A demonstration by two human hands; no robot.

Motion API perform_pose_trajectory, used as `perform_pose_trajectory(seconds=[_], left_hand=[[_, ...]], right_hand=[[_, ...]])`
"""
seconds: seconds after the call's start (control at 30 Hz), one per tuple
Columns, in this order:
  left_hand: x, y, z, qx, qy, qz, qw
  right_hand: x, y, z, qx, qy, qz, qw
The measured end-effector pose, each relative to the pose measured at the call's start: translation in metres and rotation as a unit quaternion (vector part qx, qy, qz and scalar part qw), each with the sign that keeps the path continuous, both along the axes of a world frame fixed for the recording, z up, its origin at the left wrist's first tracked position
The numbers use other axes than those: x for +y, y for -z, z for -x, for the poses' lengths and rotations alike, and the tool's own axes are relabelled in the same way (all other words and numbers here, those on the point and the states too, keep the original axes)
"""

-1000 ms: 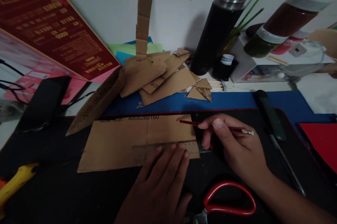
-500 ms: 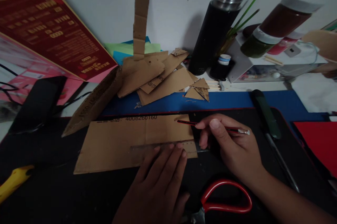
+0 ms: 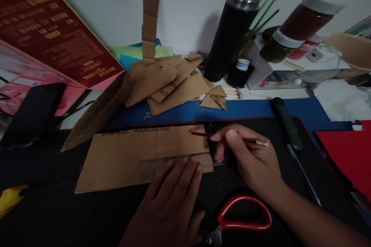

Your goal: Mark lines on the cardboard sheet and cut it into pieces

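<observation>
Little has moved since the earlier frame: both hands, pencil and ruler keep their places on the cardboard; the whole desk sits slightly further left in view, and the yellow handle [image 3: 11, 198] is now nearly off the left edge.

- Right hand [image 3: 255, 166]: thumb and fingers clamped round a red pencil [image 3: 203, 135]. Its metal ferrule points right, and its tip lies over the right end of the cardboard sheet [image 3: 127, 158], near the top edge. The low, slanted grip looks like a marking hold.
- Left hand [image 3: 171, 204]: fingers together and flat, tips pressed on a ruler [image 3: 156, 160], apparently to stop it sliding.
- Ruler: lies along the sheet's lower right part, its end just past the right edge.
- Cardboard sheet: flat on the black mat [image 3: 58, 216], in front of both hands. Printed along its top edge is "4008260160"; the characters before it are too blurred to read.
- Red-handled scissors [image 3: 246, 224]: on the mat between the wrists.
- Dark-handled tool [image 3: 285, 123]: right of the right hand, apart from it.
- Cardboard offcuts [image 3: 174, 88]: piled behind on the blue strip [image 3: 255, 108], one strip standing upright.
- Black flask [image 3: 228, 34] with steel cap and a brown-filled jar [image 3: 298, 26]: at the back right.
- Red board [image 3: 52, 34]: leaning at back left, its gold lettering illegible.
</observation>
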State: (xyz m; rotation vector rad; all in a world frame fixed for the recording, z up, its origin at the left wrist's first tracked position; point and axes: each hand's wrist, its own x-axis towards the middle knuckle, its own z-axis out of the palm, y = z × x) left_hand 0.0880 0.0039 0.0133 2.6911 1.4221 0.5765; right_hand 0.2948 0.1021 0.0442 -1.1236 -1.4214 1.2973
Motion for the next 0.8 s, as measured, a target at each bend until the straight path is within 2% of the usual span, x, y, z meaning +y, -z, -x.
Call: perform_pose_trajectory(seconds=[0.8], left_hand=[[-0.0011, -0.0051, 0.0003, 0.019, -0.002, 0.020, 1.000]], right_hand=[[-0.0015, -0.0007, 0.0007, 0.013, 0.000, 0.001, 1.000]])
